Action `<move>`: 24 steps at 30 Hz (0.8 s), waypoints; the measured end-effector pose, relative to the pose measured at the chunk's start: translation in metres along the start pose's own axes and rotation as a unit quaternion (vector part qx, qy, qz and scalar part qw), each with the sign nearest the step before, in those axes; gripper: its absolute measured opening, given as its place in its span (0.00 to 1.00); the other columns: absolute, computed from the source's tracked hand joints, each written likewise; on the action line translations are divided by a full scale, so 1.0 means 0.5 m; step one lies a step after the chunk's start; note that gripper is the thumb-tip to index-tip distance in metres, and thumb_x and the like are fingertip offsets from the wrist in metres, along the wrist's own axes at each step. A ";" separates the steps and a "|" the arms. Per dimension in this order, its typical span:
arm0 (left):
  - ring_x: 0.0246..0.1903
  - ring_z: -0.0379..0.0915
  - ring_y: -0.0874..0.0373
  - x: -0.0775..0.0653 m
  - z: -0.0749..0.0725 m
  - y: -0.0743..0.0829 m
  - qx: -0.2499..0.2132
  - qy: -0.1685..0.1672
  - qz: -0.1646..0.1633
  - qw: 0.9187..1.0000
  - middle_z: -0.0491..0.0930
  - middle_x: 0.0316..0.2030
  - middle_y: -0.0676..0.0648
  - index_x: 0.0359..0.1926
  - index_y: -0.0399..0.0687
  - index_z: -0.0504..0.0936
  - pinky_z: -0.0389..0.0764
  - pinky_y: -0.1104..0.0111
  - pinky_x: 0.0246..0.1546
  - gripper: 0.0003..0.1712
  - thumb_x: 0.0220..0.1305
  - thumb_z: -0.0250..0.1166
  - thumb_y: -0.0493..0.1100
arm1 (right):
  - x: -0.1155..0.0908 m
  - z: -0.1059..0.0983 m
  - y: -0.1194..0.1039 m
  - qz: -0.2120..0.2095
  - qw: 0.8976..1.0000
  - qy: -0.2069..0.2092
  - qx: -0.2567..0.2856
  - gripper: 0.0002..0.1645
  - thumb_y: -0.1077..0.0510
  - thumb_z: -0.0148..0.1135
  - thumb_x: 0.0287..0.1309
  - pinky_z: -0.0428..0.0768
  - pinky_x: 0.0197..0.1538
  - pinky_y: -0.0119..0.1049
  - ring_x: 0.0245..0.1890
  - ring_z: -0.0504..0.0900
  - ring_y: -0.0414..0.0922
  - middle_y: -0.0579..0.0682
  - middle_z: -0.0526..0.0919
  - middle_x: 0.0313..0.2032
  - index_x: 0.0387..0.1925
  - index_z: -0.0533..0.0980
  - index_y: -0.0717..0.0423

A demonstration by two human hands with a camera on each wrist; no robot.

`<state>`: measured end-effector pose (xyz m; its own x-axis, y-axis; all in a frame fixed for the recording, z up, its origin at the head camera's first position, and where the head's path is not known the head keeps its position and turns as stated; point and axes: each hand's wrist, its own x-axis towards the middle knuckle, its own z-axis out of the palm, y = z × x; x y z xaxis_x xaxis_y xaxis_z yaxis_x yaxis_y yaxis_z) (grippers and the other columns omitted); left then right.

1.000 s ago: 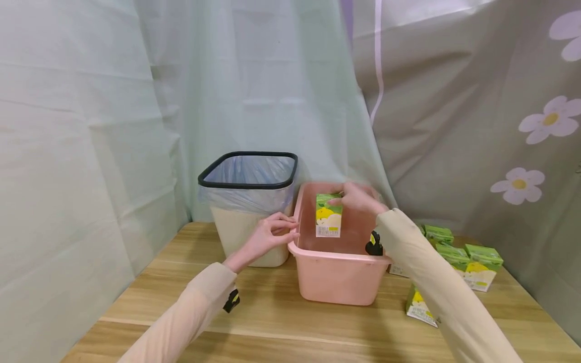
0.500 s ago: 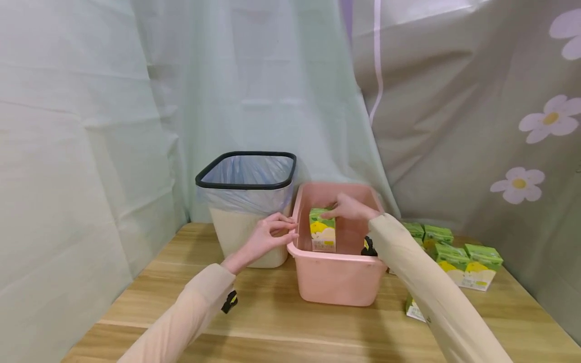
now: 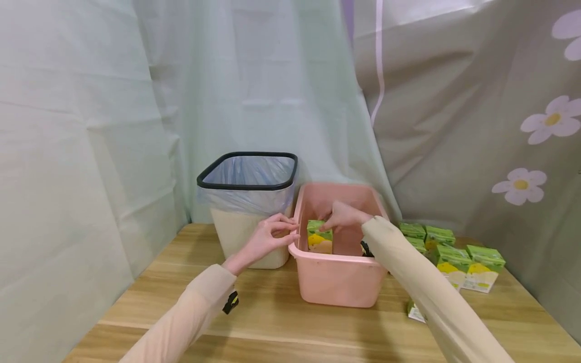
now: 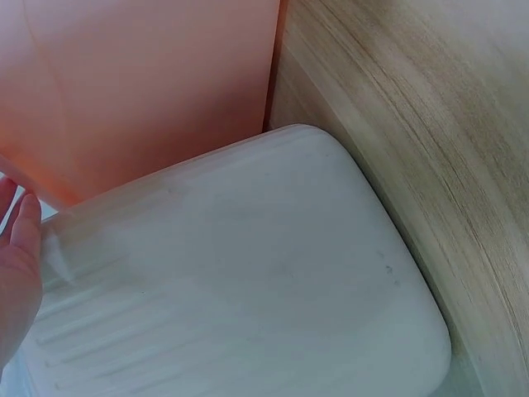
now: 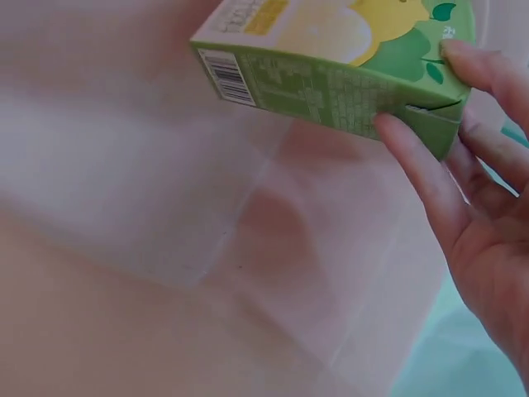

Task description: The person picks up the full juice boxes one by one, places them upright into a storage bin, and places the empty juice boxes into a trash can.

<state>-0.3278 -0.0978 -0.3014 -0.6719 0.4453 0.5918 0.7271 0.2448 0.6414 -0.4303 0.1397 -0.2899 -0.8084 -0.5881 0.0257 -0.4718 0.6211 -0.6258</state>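
Observation:
My right hand (image 3: 347, 214) is inside the pink plastic bin (image 3: 338, 280) and grips a green and yellow juice box (image 3: 320, 242) by its top end. The right wrist view shows the thumb and fingers of that hand (image 5: 488, 190) on either side of the juice box (image 5: 331, 74), a barcode on its end. At the bin's left rim, my left hand (image 3: 268, 234) holds the edge with bent fingers and thumb. Only part of the left hand (image 4: 16, 265) enters the left wrist view, against the pink wall. The box's lower part is hidden behind the bin's front wall.
A white trash can (image 3: 247, 217) with a black rim and bluish liner stands left of the bin. Several more juice boxes (image 3: 483, 267) stand on the wooden table (image 3: 254, 327) at right, some partly behind my right sleeve. Curtains hang behind.
My right hand has lowered the juice box deeper into the pink bin, slightly left and nearer its front wall. My left hand has stayed at the rim.

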 end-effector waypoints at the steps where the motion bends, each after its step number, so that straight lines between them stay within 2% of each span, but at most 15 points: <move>1: 0.45 0.71 0.46 0.000 0.000 0.000 -0.002 0.002 0.001 1.000 0.75 0.40 0.36 0.40 0.28 0.80 0.71 0.53 0.44 0.14 0.52 0.67 0.32 | 0.000 0.002 0.001 0.002 1.000 0.002 -0.003 0.17 0.62 0.71 0.42 0.78 0.31 0.45 0.22 0.79 0.45 0.51 0.82 0.26 0.36 0.79 0.66; 3: 0.45 0.70 0.46 0.001 0.000 -0.001 -0.004 0.003 0.002 1.000 0.75 0.40 0.36 0.40 0.28 0.80 0.71 0.53 0.44 0.14 0.52 0.67 0.32 | -0.001 0.005 0.003 -0.004 1.000 0.003 -0.016 0.14 0.62 0.71 0.42 0.78 0.30 0.42 0.20 0.78 0.46 0.51 0.81 0.23 0.33 0.80 0.65; 8: 0.46 0.70 0.45 0.002 0.001 0.000 0.000 0.002 0.000 1.000 0.75 0.40 0.36 0.40 0.28 0.80 0.71 0.54 0.44 0.14 0.52 0.67 0.33 | -0.007 0.013 0.007 -0.007 0.999 -0.031 -0.026 0.09 0.65 0.71 0.41 0.79 0.28 0.41 0.18 0.77 0.51 0.52 0.78 0.19 0.26 0.79 0.67; 13: 0.45 0.71 0.45 0.001 0.001 0.001 0.007 0.006 0.003 1.000 0.75 0.40 0.36 0.40 0.27 0.80 0.71 0.53 0.44 0.14 0.52 0.67 0.33 | -0.010 0.012 0.002 0.000 0.999 -0.040 -0.032 0.13 0.66 0.72 0.41 0.78 0.30 0.42 0.19 0.77 0.45 0.54 0.81 0.25 0.30 0.79 0.69; 15: 0.45 0.71 0.45 0.002 0.003 0.000 -0.006 0.004 0.000 1.000 0.74 0.40 0.36 0.40 0.26 0.79 0.71 0.54 0.45 0.14 0.53 0.66 0.33 | -0.011 0.010 0.001 0.005 0.999 -0.043 -0.030 0.15 0.66 0.72 0.41 0.78 0.30 0.42 0.20 0.77 0.42 0.54 0.81 0.28 0.33 0.78 0.70; 18: 0.46 0.71 0.44 0.002 0.006 -0.001 -0.028 0.000 -0.005 1.000 0.73 0.41 0.34 0.41 0.24 0.78 0.70 0.53 0.45 0.15 0.54 0.65 0.32 | -0.013 0.005 0.003 0.005 0.998 -0.054 -0.034 0.14 0.64 0.71 0.42 0.78 0.30 0.42 0.19 0.74 0.41 0.52 0.79 0.25 0.31 0.78 0.69; 21: 0.47 0.70 0.43 0.001 0.008 -0.001 -0.041 -0.004 -0.007 0.999 0.72 0.41 0.33 0.41 0.25 0.79 0.69 0.54 0.47 0.14 0.54 0.65 0.32 | -0.018 0.001 -0.001 0.005 0.998 -0.055 -0.037 0.10 0.63 0.71 0.42 0.77 0.30 0.45 0.18 0.73 0.47 0.50 0.77 0.21 0.27 0.79 0.66; 24: 0.47 0.70 0.43 -0.003 0.006 -0.002 -0.041 -0.001 -0.008 0.999 0.72 0.40 0.33 0.41 0.26 0.79 0.69 0.54 0.48 0.13 0.54 0.65 0.31 | -0.028 -0.008 -0.014 -0.010 0.998 -0.039 -0.043 0.09 0.62 0.71 0.43 0.74 0.24 0.38 0.15 0.69 0.47 0.47 0.74 0.16 0.22 0.79 0.64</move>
<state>-0.3272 -0.0962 -0.3042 -0.6835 0.4441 0.5793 0.7016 0.1804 0.6894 -0.4171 0.1458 -0.2828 -0.7710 -0.6364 -0.0255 -0.5182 0.6500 -0.5558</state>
